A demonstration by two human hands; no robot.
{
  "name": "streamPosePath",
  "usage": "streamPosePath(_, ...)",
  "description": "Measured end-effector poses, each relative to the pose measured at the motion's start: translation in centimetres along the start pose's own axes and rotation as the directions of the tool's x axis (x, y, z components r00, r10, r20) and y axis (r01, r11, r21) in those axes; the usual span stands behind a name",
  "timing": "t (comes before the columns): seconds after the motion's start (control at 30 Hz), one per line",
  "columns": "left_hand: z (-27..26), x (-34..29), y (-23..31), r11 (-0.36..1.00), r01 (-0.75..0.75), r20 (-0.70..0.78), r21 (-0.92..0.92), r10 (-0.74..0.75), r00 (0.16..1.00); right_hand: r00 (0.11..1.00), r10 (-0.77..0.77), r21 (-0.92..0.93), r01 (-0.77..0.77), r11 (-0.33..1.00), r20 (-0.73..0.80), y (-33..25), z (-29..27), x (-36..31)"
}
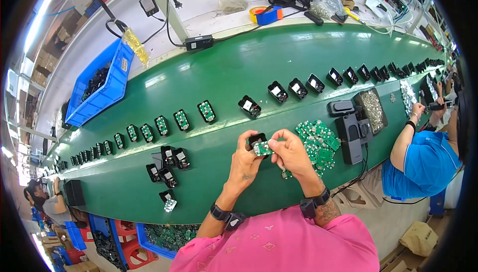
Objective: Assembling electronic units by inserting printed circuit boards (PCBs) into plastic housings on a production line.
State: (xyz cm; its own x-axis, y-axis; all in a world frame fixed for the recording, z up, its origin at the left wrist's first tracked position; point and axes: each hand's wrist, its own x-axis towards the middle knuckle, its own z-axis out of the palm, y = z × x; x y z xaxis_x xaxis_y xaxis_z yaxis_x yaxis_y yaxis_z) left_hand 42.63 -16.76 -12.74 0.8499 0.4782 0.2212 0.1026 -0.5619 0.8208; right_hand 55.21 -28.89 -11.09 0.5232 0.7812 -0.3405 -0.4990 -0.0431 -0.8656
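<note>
My left hand (242,166) is closed around a small black plastic housing (256,138) above the green bench. Between thumb and fingers, my right hand (293,155) pinches a green circuit board (261,148) with white parts on it. The board covers the housing's near side; whether it sits inside cannot be made out. Just right of my right hand lies a loose pile of green circuit boards (321,140). To the left stand several black housings (168,177) with white and red parts inside, and a board (170,205) leans at the nearest one.
A row of housings with boards (206,111) runs left, another with white parts (277,91) right. Right of the pile are a black device (348,140) and a bin of small metal parts (371,108). A blue crate (102,85) stands far left. Co-workers sit on both sides.
</note>
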Motion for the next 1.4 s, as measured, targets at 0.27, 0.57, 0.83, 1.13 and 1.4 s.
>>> streamPosePath(0.27,-0.1,0.2,0.9,0.865,0.188,0.051,-0.465,-0.186,0.981,0.981,-0.190,-0.293,0.168,0.941,-0.047,1.7,-0.3,0.0)
streamPosePath(0.57,-0.1,0.2,0.7,0.596,0.393,0.235,-0.700,-0.327,0.915,0.776,-0.629,-0.618,0.518,0.591,0.050,1.6,-0.3,-0.1)
streamPosePath(0.83,1.0,0.5,1.8,0.650,0.354,0.162,-0.673,-0.337,0.927,0.817,-0.576,-0.585,0.479,0.654,0.025,1.4,0.3,-0.6)
streamPosePath(1.13,1.5,0.2,1.2,0.647,0.296,0.072,-0.703,-0.349,0.934,0.726,-0.686,-0.711,0.503,0.491,0.040,1.3,1.0,-1.5)
streamPosePath(1.4,1.0,0.6,3.4,0.838,0.202,-0.099,-0.506,-0.289,0.952,0.568,-0.817,-0.837,0.493,0.239,0.101,0.1,1.1,-1.9)
